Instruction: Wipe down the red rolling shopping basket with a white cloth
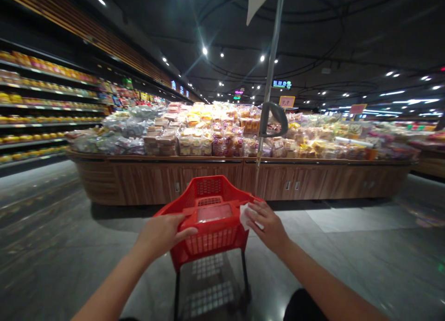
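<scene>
A red plastic shopping cart (208, 240) stands right in front of me, its basket pointing toward the display. My left hand (163, 233) grips the left end of its handle, with the thumb stretched along the near side. At the handle's right end, my right hand (264, 224) holds a crumpled white tissue (246, 215) between its fingers and the red plastic. A flat panel (214, 213) sits in the middle of the handle, between both hands.
Beyond the cart, a long wood-panelled display counter (208, 170) carries heaps of packaged food (225, 131). A metal pole (271, 57) with a grey loop rises at its front. Shelves of jars (41, 103) line the left; grey tiled floor (333, 247) lies around the cart.
</scene>
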A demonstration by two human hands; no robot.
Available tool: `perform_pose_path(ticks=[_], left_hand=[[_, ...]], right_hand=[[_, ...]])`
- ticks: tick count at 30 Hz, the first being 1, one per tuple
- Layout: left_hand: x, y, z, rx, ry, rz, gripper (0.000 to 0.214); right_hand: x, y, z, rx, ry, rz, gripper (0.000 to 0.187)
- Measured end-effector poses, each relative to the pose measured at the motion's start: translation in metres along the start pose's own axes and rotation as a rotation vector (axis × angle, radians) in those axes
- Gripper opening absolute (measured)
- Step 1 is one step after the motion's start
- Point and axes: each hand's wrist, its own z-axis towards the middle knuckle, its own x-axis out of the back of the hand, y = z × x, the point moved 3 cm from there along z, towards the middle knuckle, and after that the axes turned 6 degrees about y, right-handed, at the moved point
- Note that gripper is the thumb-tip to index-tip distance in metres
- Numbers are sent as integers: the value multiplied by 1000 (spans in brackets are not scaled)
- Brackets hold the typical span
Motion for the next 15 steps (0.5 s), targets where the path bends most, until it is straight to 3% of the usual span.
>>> perform_pose_path(ticks=[3,5,8,10,12,15], left_hand=[[-1,-12,2,-19,32,-28,59],[0,-9,1,-36,134,-48,56],[2,19,2,-38,355,-56,50],[0,46,6,-68,433,-63,45],[-5,68,13,-91,432,-72,43],[-13,79,22,-67,414,-90,43]], right_hand=[[-20,-14,10,-15,51,49,33],[-29,-25,15,-2,35,78,36],[-37,-40,21,20,5,98,37],[-41,-48,25,43,-27,103,38],[-42,-55,27,73,-64,104,40],[-36,-53,24,86,-88,98,41]])
